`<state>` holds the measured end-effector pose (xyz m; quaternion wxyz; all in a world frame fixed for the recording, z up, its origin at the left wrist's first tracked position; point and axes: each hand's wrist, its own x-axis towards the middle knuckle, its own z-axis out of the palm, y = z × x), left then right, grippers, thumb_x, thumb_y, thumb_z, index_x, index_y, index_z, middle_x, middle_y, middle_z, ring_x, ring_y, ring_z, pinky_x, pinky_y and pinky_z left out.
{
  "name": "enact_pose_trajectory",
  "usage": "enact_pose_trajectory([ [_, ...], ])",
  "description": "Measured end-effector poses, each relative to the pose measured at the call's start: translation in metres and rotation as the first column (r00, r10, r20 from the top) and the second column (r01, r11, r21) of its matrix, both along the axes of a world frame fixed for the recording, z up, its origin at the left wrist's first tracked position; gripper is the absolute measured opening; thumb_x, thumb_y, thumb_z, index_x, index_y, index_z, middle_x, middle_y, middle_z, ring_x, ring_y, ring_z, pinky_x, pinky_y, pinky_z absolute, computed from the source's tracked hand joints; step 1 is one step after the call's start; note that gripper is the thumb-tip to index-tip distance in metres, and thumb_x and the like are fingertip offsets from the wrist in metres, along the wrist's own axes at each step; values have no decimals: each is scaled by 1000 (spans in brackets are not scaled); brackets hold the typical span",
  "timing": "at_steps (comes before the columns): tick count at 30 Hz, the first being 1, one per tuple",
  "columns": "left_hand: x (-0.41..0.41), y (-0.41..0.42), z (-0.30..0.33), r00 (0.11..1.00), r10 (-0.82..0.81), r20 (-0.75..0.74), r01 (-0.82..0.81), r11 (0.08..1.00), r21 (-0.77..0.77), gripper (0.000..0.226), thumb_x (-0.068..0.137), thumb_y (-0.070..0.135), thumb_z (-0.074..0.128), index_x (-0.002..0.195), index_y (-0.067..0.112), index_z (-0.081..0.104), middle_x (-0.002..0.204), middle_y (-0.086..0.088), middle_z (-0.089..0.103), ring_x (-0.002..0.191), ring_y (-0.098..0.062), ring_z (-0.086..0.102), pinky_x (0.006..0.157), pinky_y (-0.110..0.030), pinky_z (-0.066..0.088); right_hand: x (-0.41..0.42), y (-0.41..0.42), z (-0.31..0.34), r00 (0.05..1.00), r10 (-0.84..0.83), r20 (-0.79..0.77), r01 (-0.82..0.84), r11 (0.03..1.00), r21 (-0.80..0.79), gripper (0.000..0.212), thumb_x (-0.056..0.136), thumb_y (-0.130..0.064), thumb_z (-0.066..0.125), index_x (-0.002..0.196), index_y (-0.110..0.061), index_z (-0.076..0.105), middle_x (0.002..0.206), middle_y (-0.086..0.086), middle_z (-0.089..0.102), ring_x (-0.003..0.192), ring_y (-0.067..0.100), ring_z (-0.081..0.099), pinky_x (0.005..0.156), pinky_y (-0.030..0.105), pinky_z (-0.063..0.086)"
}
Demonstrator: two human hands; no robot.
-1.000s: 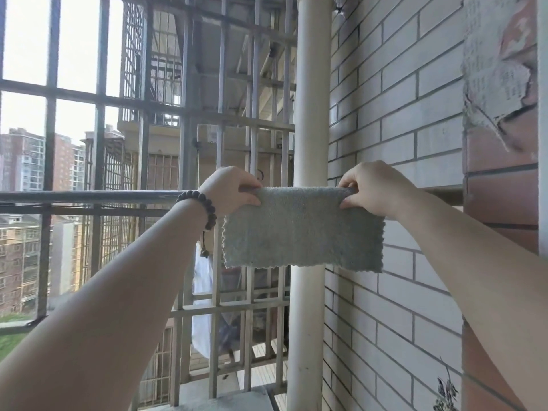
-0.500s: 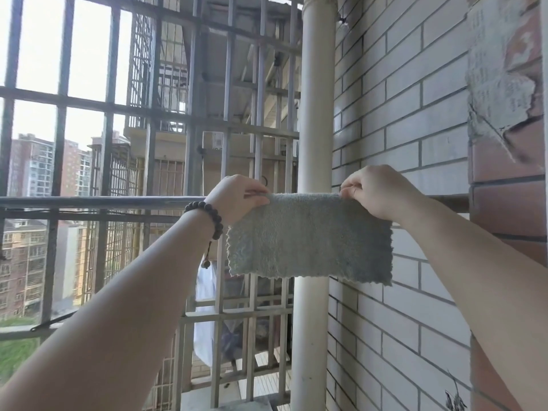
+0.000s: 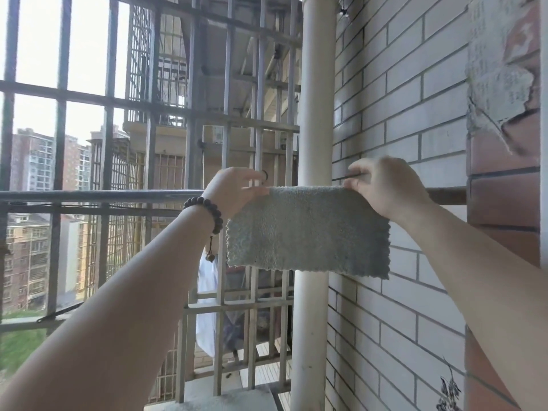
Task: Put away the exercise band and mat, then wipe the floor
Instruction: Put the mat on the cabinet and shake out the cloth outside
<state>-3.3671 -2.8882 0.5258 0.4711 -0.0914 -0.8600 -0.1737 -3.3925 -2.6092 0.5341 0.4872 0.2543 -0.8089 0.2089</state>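
Up at the horizontal grey metal rail, both hands meet the grey-green terry cleaning cloth that hangs folded over it. The left hand has its fingers spread and fairly straight, thumb above, fingertips touching the cloth's upper left corner at the rail rather than clamping it (the motion blur there leaves the exact contact unclear). A dark wooden bead bracelet circles that wrist, a small tassel dangling below. The right hand is curled, thumb and fingers pinching the cloth's top right edge against the rail. The cloth drapes flat as a wide rectangle, nubby in texture with a scalloped hem, its lower edge hanging free in front of the cream vertical drainpipe. To the right stands a pale grey tiled wall; behind the rail, a grid of metal window bars.
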Motion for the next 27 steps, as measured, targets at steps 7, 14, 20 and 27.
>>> enact_pose_trajectory([
  [7,25,-3,-92,957,217,-190,-29,727,686,16,89,32,65,91,16,63,83,3,64,81,-14,63,81,-35,53,7,12,-112,951,283,127,-117,706,-699,38,83,-39,67,110,-15,54,111,7,58,102,24,55,86,37,46],
  [14,3,-4,-126,768,-624,-145,278,121,953,64,73,20,79,128,1,50,119,-17,64,102,-25,68,92,-41,53,-18,10,-141,578,783,232,-138,374,-917,44,86,-13,68,125,-14,48,102,14,64,84,25,66,77,39,53],
  [20,-1,-9,-123,855,-482,-190,294,150,944,17,83,7,70,97,-2,67,99,-15,72,85,-19,71,77,-28,55,-17,14,-143,626,757,189,-102,320,-942,7,89,-4,61,82,-6,59,74,12,62,67,22,60,76,40,51],
  [27,3,-9,-136,857,-502,-116,228,167,959,25,85,12,70,99,-7,65,86,-11,70,78,-19,68,80,-32,55,-14,6,-146,597,791,135,-119,253,-960,13,93,-11,57,80,-10,59,78,7,65,69,18,66,78,38,53],
])
